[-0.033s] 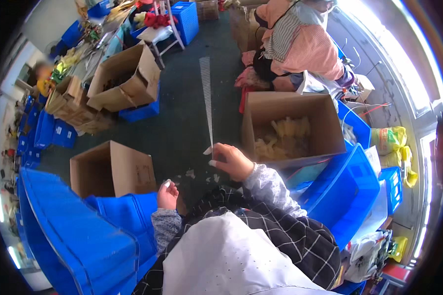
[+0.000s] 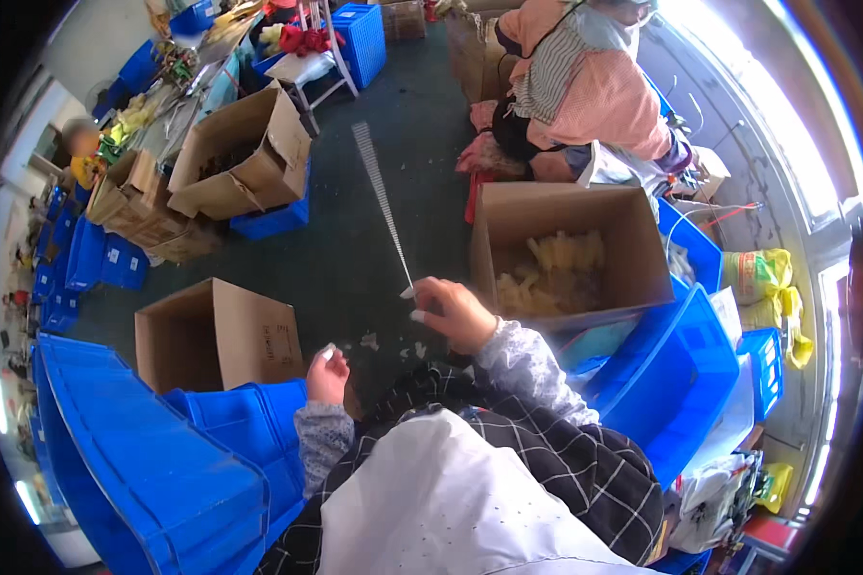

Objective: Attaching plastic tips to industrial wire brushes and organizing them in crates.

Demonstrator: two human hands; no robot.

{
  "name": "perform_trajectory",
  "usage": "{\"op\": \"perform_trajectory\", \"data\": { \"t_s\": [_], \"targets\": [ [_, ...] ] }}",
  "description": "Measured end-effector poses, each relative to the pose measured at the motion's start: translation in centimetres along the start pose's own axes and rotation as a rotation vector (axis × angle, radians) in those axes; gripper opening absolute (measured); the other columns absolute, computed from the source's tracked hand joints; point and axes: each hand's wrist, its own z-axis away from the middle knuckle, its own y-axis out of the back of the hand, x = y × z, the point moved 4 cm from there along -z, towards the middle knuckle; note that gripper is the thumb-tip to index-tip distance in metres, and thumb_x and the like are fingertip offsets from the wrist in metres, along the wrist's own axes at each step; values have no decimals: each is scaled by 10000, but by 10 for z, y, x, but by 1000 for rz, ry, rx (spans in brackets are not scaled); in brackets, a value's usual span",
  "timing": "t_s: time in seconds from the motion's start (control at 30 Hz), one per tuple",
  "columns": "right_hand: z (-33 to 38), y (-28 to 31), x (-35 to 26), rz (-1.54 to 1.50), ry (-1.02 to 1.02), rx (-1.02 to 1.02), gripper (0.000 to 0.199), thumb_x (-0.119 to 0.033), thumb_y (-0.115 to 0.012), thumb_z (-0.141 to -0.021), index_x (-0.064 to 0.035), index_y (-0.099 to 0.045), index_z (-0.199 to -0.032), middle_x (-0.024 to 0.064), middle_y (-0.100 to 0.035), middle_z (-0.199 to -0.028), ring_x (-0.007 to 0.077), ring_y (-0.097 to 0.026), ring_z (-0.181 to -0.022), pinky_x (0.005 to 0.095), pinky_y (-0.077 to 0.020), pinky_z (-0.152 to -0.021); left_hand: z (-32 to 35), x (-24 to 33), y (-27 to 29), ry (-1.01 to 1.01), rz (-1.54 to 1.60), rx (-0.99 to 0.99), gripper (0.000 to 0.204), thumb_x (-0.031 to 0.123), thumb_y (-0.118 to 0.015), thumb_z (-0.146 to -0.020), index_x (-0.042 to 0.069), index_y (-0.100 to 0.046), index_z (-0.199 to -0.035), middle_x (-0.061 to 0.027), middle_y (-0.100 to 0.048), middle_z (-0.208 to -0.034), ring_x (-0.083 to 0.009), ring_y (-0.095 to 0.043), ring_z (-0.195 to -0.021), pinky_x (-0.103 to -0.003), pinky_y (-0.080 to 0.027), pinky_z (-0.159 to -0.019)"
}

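Looking down through the head camera, I have the dark green floor (image 2: 336, 240) across the middle of my view. A big blue plastic bin (image 2: 153, 450) fills the lower left, and another open blue plastic bin (image 2: 676, 379) sits at the right. Beyond it a person in a pink checked top (image 2: 609, 101) is bent forward, much as in the earlier frame. An open brown cardboard box (image 2: 580, 206) stands ahead on the right, with soft-looking pale yellow pieces (image 2: 566, 257) inside; a second brown cardboard box (image 2: 261, 335) opens toward the left. Both boxes hold their places.

My right hand (image 2: 455, 314) is almost where it was, near the right-hand box, fingers bent and the white-tipped thumb and forefinger slightly parted. My left hand (image 2: 327, 376) is lower, half curled, one fingertip white; I cannot tell whether it has hold of anything.

Thinnest of all is the long, pale, finely banded strip (image 2: 381, 197), its narrow end meeting the right fingertips, though I can't make out the grip. Its wider far end has swung leftward since the earlier frame and now slants over the floor.
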Motion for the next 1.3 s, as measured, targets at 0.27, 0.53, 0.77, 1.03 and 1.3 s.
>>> {"op": "perform_trajectory", "data": {
  "t_s": [0.27, 0.53, 0.77, 1.03, 1.3],
  "targets": [
    [25, 93, 70, 600, -218, 365, 305, -53, -572, -636, -81, -509, -934, 46, -535, -745, 235, -513, -754, 344, -376, -704, -49, -6, -124, 67, -227, -172, 94, 137, -509, -780, 98, -554, -853, -20, -554, -758, -105, -501, -666, -244, -413, -620],
    [1, 94, 100, 793, -412, 349, 349, -67, -554, -618, -78, -490, -961, 67, -528, -856, 231, -486, -877, 368, -325, -803, -105, -1, -179, 200, -373, -289, 116, 137, -470, -792, 94, -548, -867, -31, -562, -771, -110, -509, -676, -253, -417, -626],
    [-128, 66, 79, 306, -264, 555, 327, -92, -613, -669, -78, -484, -969, 21, -497, -737, 206, -499, -760, 332, -351, -760, -192, 77, -179, 247, -199, -338, 108, 115, -501, -791, 45, -539, -864, -69, -560, -744, -133, -525, -627, -244, -447, -549],
    [-190, 22, 117, 335, -502, 449, 317, -98, -585, -680, -76, -453, -967, 20, -522, -717, 193, -522, -789, 359, -342, -761, -300, 223, -145, 72, -327, -221, 148, 171, -520, -802, 62, -545, -899, -22, -546, -811, -102, -492, -688, -231, -417, -632],
    [-235, 34, 124, 718, -572, 684, 345, -97, -576, -658, -72, -476, -987, 26, -518, -712, 213, -504, -803, 348, -341, -778, -365, 256, -163, 125, -254, -285, 126, 127, -518, -791, 57, -544, -892, -44, -556, -778, -113, -521, -672, -237, -442, -596]
  ]
}}
